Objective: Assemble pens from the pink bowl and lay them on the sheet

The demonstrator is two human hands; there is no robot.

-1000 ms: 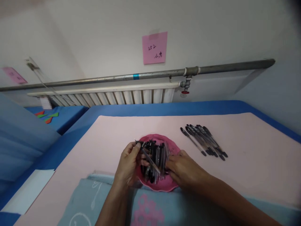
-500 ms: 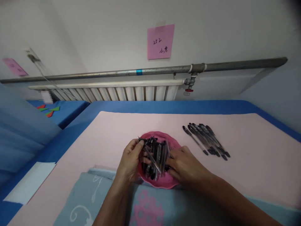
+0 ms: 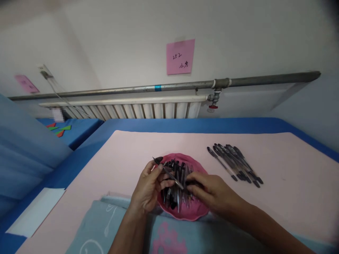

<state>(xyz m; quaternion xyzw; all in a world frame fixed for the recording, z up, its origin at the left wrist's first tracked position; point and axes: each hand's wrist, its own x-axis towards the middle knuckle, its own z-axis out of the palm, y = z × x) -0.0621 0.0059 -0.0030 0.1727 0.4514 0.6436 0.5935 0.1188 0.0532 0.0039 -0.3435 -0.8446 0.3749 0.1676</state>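
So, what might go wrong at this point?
The pen in the left hand has a pointed tip that looks uncovered, so it might mark or prick a finger. The loose pen parts lie jumbled in the pink bowl, where the right hand is too, so a knock could perhaps tip some over the rim.

And here comes the right hand point(image 3: 209, 185), lifting out from low among the pens at the bowl's point(image 3: 196, 211) right side! Now a dark piece point(image 3: 194, 183) shows between its thumb and fingers, hidden there a moment ago. Over in the left hand point(image 3: 148, 185), the pen point(image 3: 174, 180) swings flatter, its lower end rising towards the right fingertips, the gap narrower now. Up top, a dark cap-like end point(image 3: 159, 159) pokes out clear beyond the left thumb! And the camera tips up, the pink note point(image 3: 180, 57) dropping lower in view.
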